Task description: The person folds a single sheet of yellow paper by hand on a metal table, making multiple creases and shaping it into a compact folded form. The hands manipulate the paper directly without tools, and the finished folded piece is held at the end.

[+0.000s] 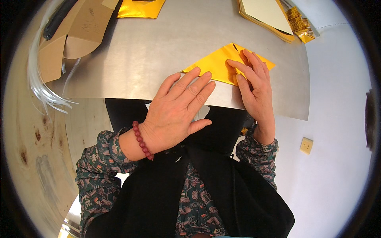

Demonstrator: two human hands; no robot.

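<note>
A sheet of shiny gold paper (212, 65), folded into a flat triangle-like shape, lies near the front edge of the metal tabletop. My left hand (176, 101) is stretched flat, fingers slightly apart, with its fingertips at the paper's lower left edge; it grips nothing. On the right part of the paper rests my right hand (256, 79), its fingers bent and spread over the fold. The thumb lies by the lower edge, and the fingertips touch the gold surface. What lies under the right palm is hidden.
Beyond the paper spreads the metal tabletop (166, 51). A cardboard box (85, 29) and a bundle of clear plastic strips (39, 87) are at far left. Another gold folded piece (141, 8) sits at the back. A stack of pale sheets (266, 16) and pleated gold pieces (301, 25) stand back right.
</note>
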